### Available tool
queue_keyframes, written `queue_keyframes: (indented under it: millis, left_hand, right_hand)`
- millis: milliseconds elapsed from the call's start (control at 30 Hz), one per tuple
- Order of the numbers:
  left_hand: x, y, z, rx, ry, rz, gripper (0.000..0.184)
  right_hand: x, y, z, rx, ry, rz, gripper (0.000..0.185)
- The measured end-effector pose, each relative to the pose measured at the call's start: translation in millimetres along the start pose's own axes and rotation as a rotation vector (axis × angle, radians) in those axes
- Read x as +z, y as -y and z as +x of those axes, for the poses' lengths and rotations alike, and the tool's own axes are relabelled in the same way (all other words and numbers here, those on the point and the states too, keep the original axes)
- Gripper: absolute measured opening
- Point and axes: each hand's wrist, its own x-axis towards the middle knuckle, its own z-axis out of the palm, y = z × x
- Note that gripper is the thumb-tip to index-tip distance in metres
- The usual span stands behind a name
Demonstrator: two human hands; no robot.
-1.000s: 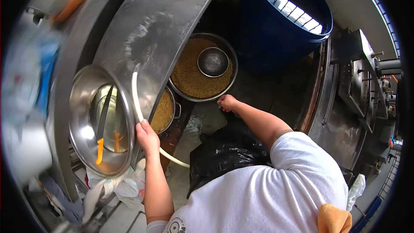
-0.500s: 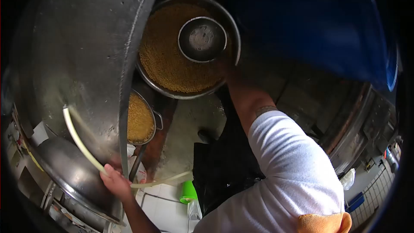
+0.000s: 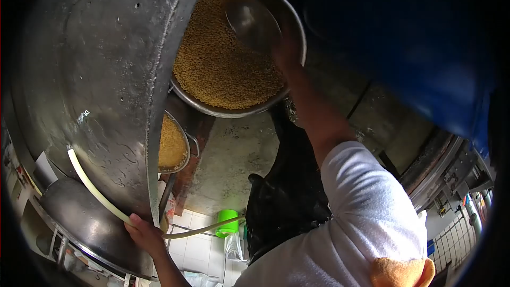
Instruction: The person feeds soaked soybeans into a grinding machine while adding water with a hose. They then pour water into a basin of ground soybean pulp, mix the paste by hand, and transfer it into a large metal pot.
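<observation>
My left hand [image 3: 146,235] is closed around a pale yellow hose [image 3: 94,186], whose open end lies against the inner wall of a large grey metal vessel [image 3: 101,69]. My right arm reaches forward to a wide metal basin [image 3: 234,112] filled with small yellowish grains [image 3: 218,69]. Over these grains my right hand [image 3: 287,52], dark and slightly blurred, grips a round metal bowl [image 3: 254,24] by its near right edge. The bowl is tilted, and its far side seems to touch the grains. Shadow hides the fingertips.
A smaller handled pot [image 3: 174,143] of similar yellow grains stands below the basin, partly behind the vessel's rim. A blue barrel-like object [image 3: 414,58] is at the right. A green container [image 3: 227,222] and a clear plastic bag [image 3: 234,247] sit on white tiles [image 3: 195,255].
The bowl has gone from showing a round opening to being tilted over the grains, my right hand moving with it. The hose remains in my left hand. The whole view has shifted slightly.
</observation>
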Motion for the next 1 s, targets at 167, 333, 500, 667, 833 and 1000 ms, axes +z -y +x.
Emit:
queue_keyframes:
  millis: [167, 333, 500, 667, 833, 1000]
  left_hand:
    - [-4.7, -3.7, 3.9, -0.066, 0.088, -0.002, 0.054]
    - [-4.0, 11.0, 7.4, -0.018, 0.065, 0.054, 0.053]
    - [-3.1, 4.1, 5.8, -0.047, 0.055, 0.024, 0.052]
    - [-1.1, 3.5, 6.1, 0.045, 0.039, 0.011, 0.052]
    - [3.9, 1.2, -0.1, 0.049, -0.006, -0.013, 0.051]
    - [-2.8, 9.5, 7.8, 0.016, 0.072, 0.028, 0.049]
  right_hand:
    - [43.9, 79.6, 83.9, -0.125, 0.416, -0.109, 0.062]
    - [112.6, 95.0, 71.0, -0.443, 0.459, -0.241, 0.061]
    - [107.0, 76.8, 49.8, -0.296, 0.729, -0.161, 0.062]
    - [68.0, 3.8, 41.6, 0.172, 0.852, 0.077, 0.051]
    - [44.7, -14.8, -5.4, 0.456, 0.827, 0.088, 0.054]
    - [70.9, -20.9, -44.7, 0.718, 0.628, 0.581, 0.056]
